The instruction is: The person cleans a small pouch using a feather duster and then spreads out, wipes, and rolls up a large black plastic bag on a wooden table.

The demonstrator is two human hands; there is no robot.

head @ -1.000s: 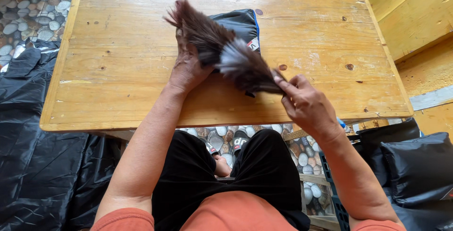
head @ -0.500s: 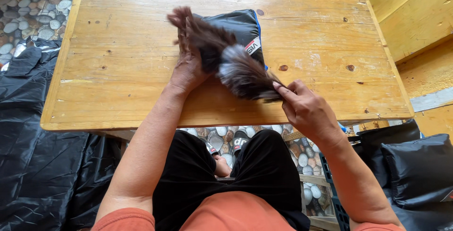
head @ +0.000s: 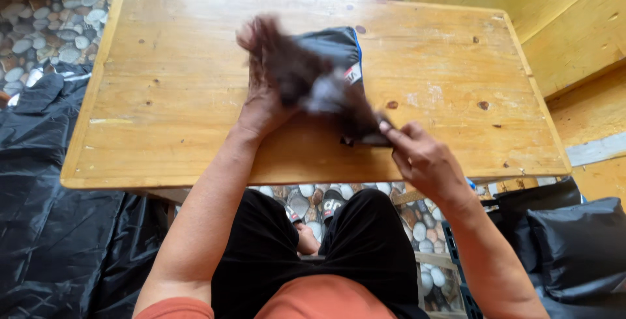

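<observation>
Two bare hands are working over a wooden table (head: 163, 97), both busy with one feather duster (head: 313, 84) that is blurring across the middle of the tabletop. The right hand (head: 424, 159) is sitting near the front edge of the table, its fingers curling tightly around the dark handle end of the duster, with the thumb pressing along the top. The left hand (head: 261, 107) is lying farther in, palm down, with its fingers reaching up into the brown feathers; how wide those fingers are spreading I cannot tell, since the feathers and the blur are hiding them. The duster is running slantwise from the right hand up toward the left, its feathers dark brown with a paler grey patch near the middle.

A dark folded cloth bag (head: 336, 48) with a blue edge is lying flat on the table just behind the duster, and the feathers are covering its near corner.

The person is sitting at the table's near side, wearing black shorts (head: 274, 254) and an orange shirt (head: 319, 303). Black plastic sheeting (head: 59, 241) is lying crumpled on the floor to the left, and more black sacks (head: 580, 241) are piling up to the right. A pebble floor (head: 39, 19) is showing beyond the table's left edge and beneath it, and a yellow wooden wall (head: 574, 26) is standing on the right.
</observation>
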